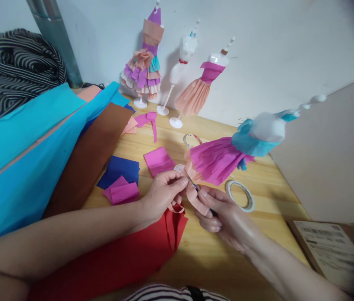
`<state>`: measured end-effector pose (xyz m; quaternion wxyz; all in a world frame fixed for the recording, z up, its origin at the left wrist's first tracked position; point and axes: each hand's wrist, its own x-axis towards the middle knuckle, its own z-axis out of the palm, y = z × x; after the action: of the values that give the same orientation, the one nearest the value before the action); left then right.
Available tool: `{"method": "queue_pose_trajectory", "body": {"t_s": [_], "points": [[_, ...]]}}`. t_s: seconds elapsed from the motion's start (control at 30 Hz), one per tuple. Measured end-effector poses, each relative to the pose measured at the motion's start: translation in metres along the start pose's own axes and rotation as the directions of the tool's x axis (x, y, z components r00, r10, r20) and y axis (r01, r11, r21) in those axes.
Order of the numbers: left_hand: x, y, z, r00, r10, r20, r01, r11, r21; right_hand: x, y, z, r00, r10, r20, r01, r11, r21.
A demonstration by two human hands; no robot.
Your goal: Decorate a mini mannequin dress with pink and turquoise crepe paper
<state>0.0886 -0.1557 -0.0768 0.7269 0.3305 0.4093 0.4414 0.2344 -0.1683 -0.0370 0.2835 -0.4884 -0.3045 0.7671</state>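
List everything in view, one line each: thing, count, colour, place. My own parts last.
Dress forms: four, white, three by the wall, one nearer right
Dresses: three, multicoloured, on all forms except second from left
Large sheets: several, blue, brown, red, left and front
Small pieces: several, pink, navy, peach, mid-table
Tape rolls: two, pale, near the right dress
Flask: one, grey-green, back left
Striped cloth: one, black-and-white, far left
Labelled box: one, brown, right
Table: one, light wood, beneath
Scissors: one, dark-handled, right hand
Strip: one, peach, at both hands
Left hand: one, bare, centre
Right hand: one, bare, right of centre
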Motion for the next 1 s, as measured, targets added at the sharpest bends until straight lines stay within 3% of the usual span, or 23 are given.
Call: {"method": "queue_pose_trajectory", "body": {"t_s": [0.37,0.6,0.8,1.0], "points": [[0.0,-0.003,-0.001,1.0,0.02,0.007,-0.02,0.999,-0.028,-0.002,0.001,-0.002,0.999,0.005,-0.049,-0.006,1.0,-0.03],[0.005,-0.007,-0.006,0.999,0.048,0.007,-0.047,0.995,-0.088,-0.004,0.011,-0.015,0.998,0.036,-0.043,-0.038,0.997,-0.06],[0.008,-0.011,-0.007,0.998,0.062,-0.021,-0.064,0.992,-0.106,-0.01,0.026,-0.031,0.993,-0.114,-0.026,0.104,0.961,-0.257],[0.009,-0.013,-0.007,0.999,0.05,-0.02,-0.053,0.988,-0.142,-0.005,0.014,-0.033,0.999,-0.038,-0.01,0.036,0.982,-0.184]]}}
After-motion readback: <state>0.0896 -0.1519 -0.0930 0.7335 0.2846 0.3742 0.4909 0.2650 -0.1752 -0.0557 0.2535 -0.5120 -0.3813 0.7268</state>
